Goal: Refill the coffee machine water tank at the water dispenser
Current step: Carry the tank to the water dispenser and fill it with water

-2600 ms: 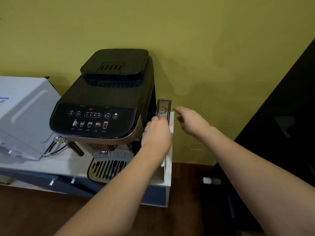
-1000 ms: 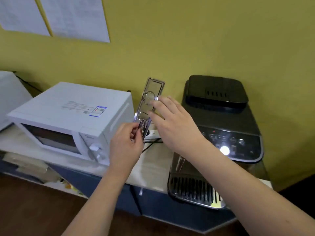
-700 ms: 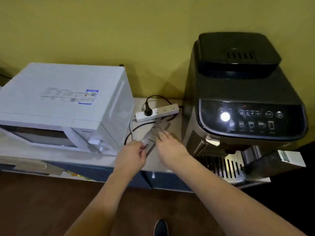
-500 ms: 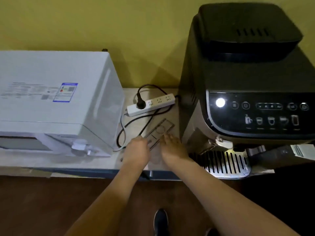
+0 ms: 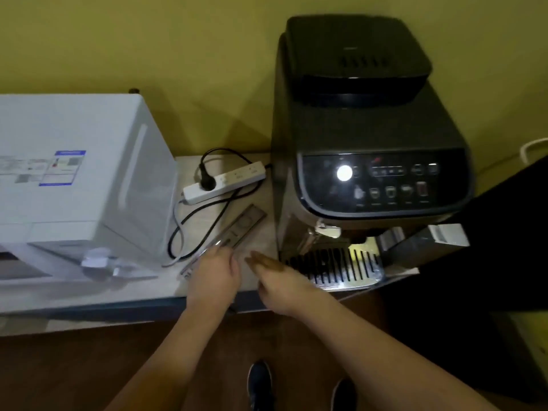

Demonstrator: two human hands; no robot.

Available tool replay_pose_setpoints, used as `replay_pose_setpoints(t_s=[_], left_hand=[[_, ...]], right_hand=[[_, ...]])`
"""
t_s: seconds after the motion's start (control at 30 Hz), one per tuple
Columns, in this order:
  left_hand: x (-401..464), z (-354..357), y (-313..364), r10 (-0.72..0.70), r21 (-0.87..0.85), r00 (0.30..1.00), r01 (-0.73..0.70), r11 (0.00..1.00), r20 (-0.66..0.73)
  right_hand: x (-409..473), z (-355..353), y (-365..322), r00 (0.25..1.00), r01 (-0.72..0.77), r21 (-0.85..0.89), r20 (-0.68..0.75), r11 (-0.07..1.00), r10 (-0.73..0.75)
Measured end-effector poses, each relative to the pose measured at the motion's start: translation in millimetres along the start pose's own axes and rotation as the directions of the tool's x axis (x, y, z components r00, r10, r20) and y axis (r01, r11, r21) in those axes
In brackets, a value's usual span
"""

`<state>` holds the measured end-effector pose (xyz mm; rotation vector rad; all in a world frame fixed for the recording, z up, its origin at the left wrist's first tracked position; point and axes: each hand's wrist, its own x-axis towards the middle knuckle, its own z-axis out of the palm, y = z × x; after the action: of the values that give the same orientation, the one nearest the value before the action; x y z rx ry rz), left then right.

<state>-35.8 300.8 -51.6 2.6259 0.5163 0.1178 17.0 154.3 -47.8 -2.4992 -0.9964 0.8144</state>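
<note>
The clear water-tank lid (image 5: 240,229) lies flat on the counter (image 5: 142,287), between the microwave and the black coffee machine (image 5: 370,129). My left hand (image 5: 216,272) rests over the lid's near end, fingers loose. My right hand (image 5: 277,278) is just right of the lid and off it, fingers stretched out and blurred. At the machine's right side the water tank (image 5: 421,243), with a white label, sticks out forward. No water dispenser is in view.
A white microwave (image 5: 74,173) fills the counter's left. A white power strip (image 5: 231,180) and a black cable (image 5: 204,223) lie behind the lid. The metal drip tray (image 5: 335,268) juts out by my right hand. A dark cabinet (image 5: 504,262) stands at right.
Both hands carried the lid from the machine's right side and laid it flat on the counter. Since half a second ago my right hand has slid back off it.
</note>
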Motion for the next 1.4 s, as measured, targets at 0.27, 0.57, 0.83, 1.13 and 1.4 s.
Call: replay_pose_setpoints(t_s=[0.27,0.57,0.83,1.13,1.4], left_hand=[[-67,25,173,0.217,-0.076,0.943,-0.205,0.976,0.251],[-59,58,341,0.155,0.026,0.973,-0.162,0.986,0.172],[-23,96,403,-0.077,0.252,0.997,0.072,0.965,0.011],[-19,135,391,-0.241,0.219,0.967,0.253,0.942,-0.08],[-25,136,382,-0.18,0.061,0.975,0.189,0.98,-0.129]], right_hand=[[-151,-66,106,0.987,-0.147,-0.204,-0.092,0.968,0.131],[-240,-159,250,0.95,-0.19,-0.393,-0.306,0.9,0.066],[-164,-228,285,0.915,0.058,-0.679,-0.258,0.732,-0.311],[-87,-242,286,0.91,0.285,-0.831,0.08,0.477,-0.406],[-83,-253,286,0.876,0.374,-0.826,0.164,0.423,-0.454]])
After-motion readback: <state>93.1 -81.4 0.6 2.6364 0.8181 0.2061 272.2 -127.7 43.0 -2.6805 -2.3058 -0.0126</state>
